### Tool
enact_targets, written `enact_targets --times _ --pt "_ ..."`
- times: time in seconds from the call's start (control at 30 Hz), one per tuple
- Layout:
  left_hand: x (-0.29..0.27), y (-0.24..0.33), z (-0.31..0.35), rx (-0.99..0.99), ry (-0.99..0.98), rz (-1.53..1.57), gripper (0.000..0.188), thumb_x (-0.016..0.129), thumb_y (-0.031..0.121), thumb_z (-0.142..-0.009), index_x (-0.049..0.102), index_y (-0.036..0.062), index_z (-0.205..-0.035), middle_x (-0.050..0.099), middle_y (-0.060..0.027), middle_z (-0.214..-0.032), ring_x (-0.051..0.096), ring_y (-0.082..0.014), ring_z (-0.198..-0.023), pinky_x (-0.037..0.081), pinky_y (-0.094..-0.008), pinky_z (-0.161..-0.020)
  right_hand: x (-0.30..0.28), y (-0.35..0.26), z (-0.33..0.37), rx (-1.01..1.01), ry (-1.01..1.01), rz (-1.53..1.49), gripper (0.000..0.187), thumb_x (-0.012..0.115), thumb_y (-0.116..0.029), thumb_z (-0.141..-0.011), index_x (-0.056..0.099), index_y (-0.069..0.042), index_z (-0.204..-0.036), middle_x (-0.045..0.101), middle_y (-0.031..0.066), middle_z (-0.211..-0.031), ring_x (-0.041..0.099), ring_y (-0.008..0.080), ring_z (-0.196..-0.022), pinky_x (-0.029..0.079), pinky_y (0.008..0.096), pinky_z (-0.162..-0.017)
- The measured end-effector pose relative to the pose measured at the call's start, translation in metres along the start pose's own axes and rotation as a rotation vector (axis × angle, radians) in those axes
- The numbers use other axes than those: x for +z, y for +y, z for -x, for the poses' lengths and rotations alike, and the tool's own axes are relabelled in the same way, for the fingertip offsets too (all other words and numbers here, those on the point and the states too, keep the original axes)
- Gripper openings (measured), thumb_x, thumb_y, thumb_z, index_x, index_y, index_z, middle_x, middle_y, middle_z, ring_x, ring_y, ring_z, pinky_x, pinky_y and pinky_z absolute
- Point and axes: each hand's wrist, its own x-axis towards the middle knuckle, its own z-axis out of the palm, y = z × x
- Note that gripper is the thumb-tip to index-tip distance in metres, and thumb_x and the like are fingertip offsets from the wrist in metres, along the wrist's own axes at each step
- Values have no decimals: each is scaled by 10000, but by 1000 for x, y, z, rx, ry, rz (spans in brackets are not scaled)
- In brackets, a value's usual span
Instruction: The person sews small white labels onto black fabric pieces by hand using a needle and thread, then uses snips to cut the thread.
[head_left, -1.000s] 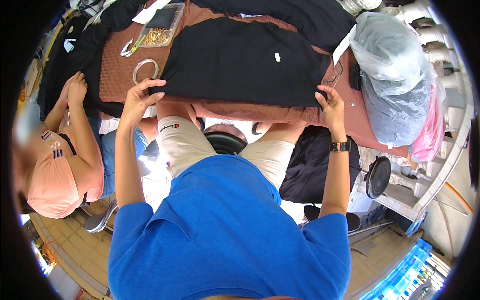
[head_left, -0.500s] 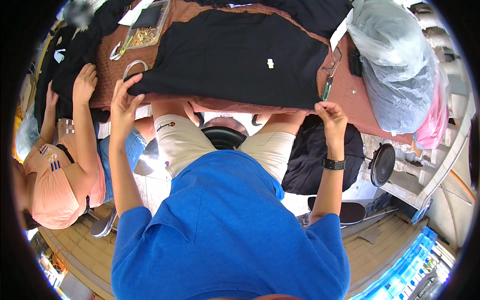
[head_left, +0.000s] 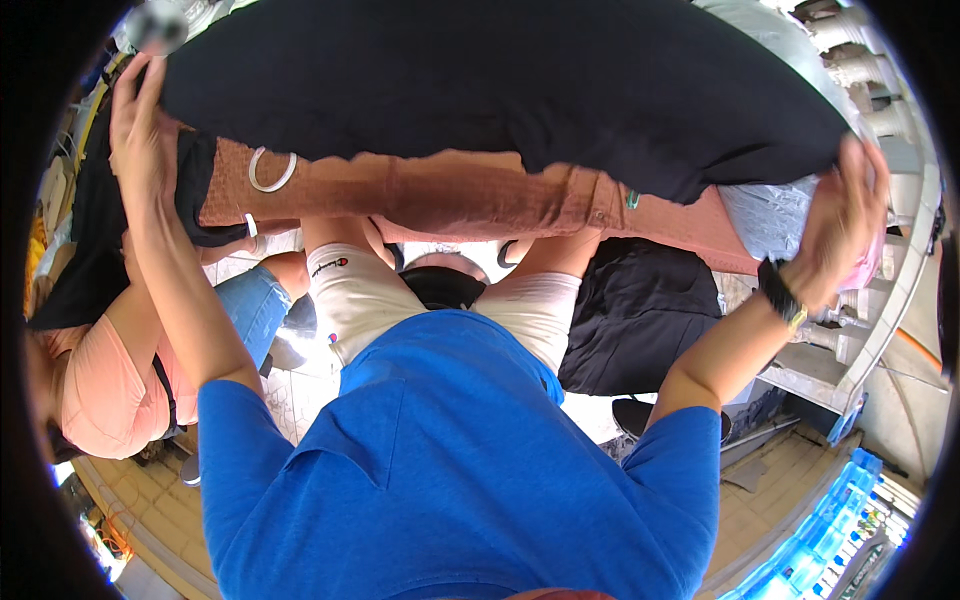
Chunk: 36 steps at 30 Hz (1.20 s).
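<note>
A wide black cloth (head_left: 500,85) is stretched between my hands, lifted above the far part of the table. My left hand (head_left: 143,140) holds its left end between thumb and fingers, with the fingers pointing away from me. At the other end, my right hand (head_left: 845,220) grips the cloth's right corner; its fingers are blurred by motion. The near edge of the cloth hangs uneven. Beneath lies a reddish-brown tablecloth (head_left: 440,195), largely covered from sight.
A white ring (head_left: 271,171) and a small green tool tip (head_left: 632,200) lie on the table. Grey plastic bags (head_left: 770,220) stand at the right. Black fabric (head_left: 640,320) is piled by my right leg. A co-worker in a peach shirt (head_left: 115,395) sits at my left.
Both hands have moved apart and away from me, raising the black cloth off the table and spreading it wider. It now hides the box, the glasses and most of the tabletop.
</note>
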Motion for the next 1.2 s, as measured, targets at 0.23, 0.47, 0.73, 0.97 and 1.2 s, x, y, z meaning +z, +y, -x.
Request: enact_targets --times 0.23,0.47,0.73,0.97,1.2 --pt "15 -46 -92 -121 -322 81 347 669 191 -936 633 115 -1273 662 -92 -1186 603 -271 -1140 438 -358 -1027 -12 120 -101 179 -37 48 312 669 23 -892 603 26 -1197 687 93 -1077 631 119 -942 460 222 -793" --pt "14 -8 -53 -23 -251 -215 342 566 171 -1002 607 52 -1320 606 -20 -1310 518 -95 -1222 357 -264 -1062 9 67 -50 179 30 139 293 717 -39 -872 645 20 -1149 653 27 -1013 596 106 -902 447 221 -808" --pt "-8 -68 68 -166 -495 -477 283 530 -24 -947 659 -13 -1198 669 -70 -1194 586 -157 -1143 400 -270 -1017 -5 110 122 519 -147 558 157 714 -43 -853 749 -30 -1005 689 -45 -895 504 32 -744 422 201 -701" --pt "-31 -96 140 -183 -466 -701 313 543 -75 -900 675 17 -1169 652 -125 -1105 615 -212 -1041 426 -277 -953 -13 135 233 754 -134 679 154 779 -70 -789 752 -43 -939 588 -15 -728 492 79 -673 397 230 -616" --pt "12 -85 151 176 -489 -974 343 647 20 -861 674 78 -1197 581 -115 -1272 514 -288 -1203 443 -367 -971 16 125 227 381 -160 877 127 737 -44 -800 710 -20 -921 659 110 -883 628 237 -781 508 339 -719"
